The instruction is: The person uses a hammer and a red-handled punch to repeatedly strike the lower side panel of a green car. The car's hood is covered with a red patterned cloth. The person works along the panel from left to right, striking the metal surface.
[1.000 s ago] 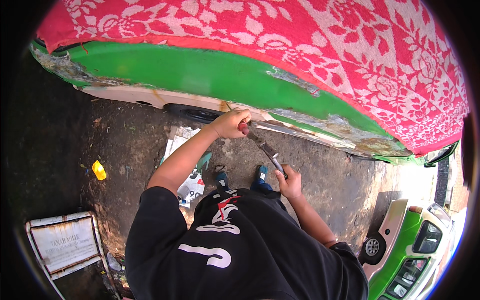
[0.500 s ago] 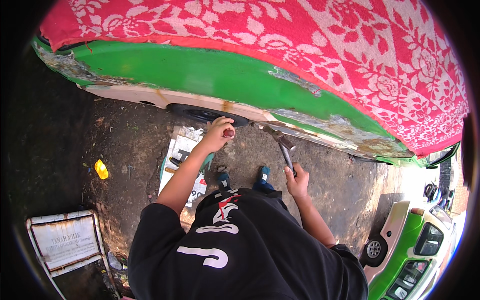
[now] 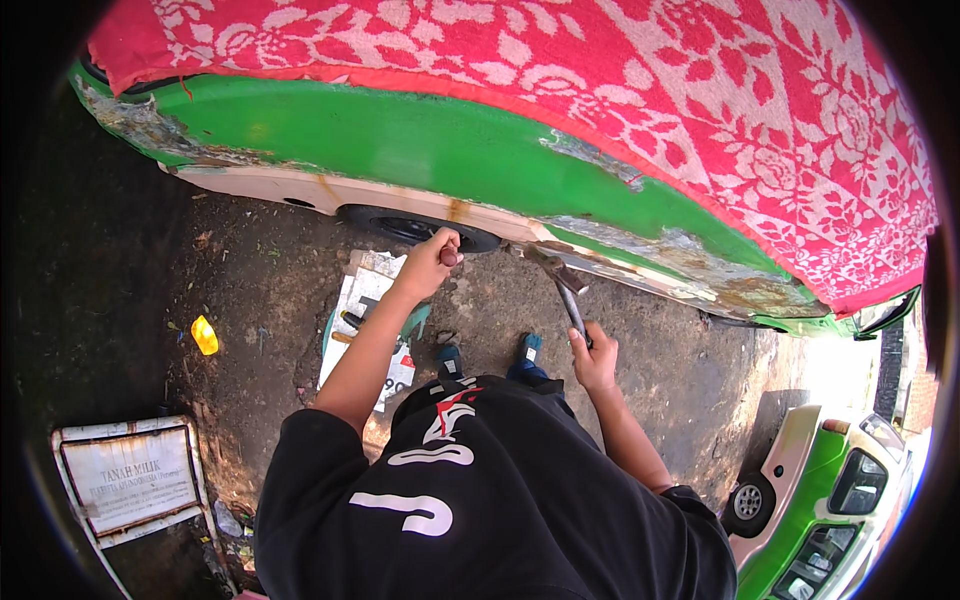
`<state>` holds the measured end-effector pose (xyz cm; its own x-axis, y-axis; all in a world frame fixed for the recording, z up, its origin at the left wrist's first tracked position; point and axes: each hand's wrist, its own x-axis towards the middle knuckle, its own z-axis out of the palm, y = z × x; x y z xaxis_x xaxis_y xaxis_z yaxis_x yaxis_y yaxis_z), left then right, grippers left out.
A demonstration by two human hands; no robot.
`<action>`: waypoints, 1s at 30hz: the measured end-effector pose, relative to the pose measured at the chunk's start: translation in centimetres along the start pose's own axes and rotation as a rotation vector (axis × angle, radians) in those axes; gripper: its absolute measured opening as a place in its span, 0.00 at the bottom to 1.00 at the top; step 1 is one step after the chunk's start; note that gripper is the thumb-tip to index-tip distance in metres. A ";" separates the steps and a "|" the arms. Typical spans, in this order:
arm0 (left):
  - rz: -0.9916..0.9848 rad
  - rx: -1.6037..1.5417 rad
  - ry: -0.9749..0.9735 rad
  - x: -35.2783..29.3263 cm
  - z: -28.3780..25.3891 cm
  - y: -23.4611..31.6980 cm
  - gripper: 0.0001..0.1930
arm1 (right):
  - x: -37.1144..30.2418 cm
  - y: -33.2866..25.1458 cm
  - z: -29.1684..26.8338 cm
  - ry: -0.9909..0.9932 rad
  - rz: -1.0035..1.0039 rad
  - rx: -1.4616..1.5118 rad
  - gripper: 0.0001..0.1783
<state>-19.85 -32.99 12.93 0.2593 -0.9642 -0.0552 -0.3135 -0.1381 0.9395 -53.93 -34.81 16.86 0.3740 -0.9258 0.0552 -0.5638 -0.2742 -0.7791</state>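
In front of me stands a green and cream vehicle (image 3: 400, 130) with its paint stripped and rusted in patches. My left hand (image 3: 430, 266), by the wheel (image 3: 380, 222) at its lower edge, is closed around a reddish-brown handle (image 3: 448, 257). Fingers hide the rest of that tool, so I cannot tell its kind. My right hand (image 3: 596, 360) grips a hammer (image 3: 572, 303) by its shaft. The hammer's rusty head points up toward the vehicle's lower panel, to the right of the left hand.
A red and white floral cloth (image 3: 600, 60) drapes over the vehicle. Tools lie on a white board (image 3: 362, 372) on the ground at my left. Further left are a yellow object (image 3: 203, 336) and a framed white sign (image 3: 130, 480). Another green and cream vehicle (image 3: 815, 500) stands at lower right.
My left hand has shifted slightly left and toward the vehicle, and its handle now tilts differently. The right hand and hammer have hardly moved.
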 end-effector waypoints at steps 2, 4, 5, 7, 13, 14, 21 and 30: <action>0.189 0.067 0.130 0.1 0.8 0.5 0.12 | 0.2 -0.3 0.0 0.008 -0.018 0.016 0.13; 0.233 0.137 0.103 0.5 1.3 1.1 0.12 | 0.3 -0.4 0.0 0.005 -0.008 0.016 0.13; 0.255 0.172 0.089 0.7 1.5 1.4 0.11 | 0.3 -0.5 0.0 0.003 -0.003 0.016 0.13; 0.233 0.098 0.027 0.8 1.7 2.0 0.12 | 0.2 -0.8 0.0 0.007 -0.008 0.023 0.13; 0.349 0.131 -0.073 0.4 1.6 1.2 0.10 | 0.0 -0.4 0.0 0.004 -0.021 0.008 0.13; 0.334 0.132 -0.076 0.5 1.6 1.0 0.10 | -0.1 -0.3 0.1 -0.006 0.002 0.008 0.13; 0.400 0.145 -0.130 1.1 1.5 -0.3 0.11 | -0.3 -1.0 0.1 -0.011 -0.014 0.000 0.14; 0.484 0.272 -0.199 0.6 1.3 -0.4 0.16 | -0.5 -1.4 0.2 -0.041 -0.052 -0.053 0.14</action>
<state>-20.71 -33.78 12.09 -0.1400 -0.9522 0.2713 -0.5831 0.3008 0.7547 -53.20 -33.94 17.81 0.4331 -0.8987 0.0688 -0.5801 -0.3363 -0.7419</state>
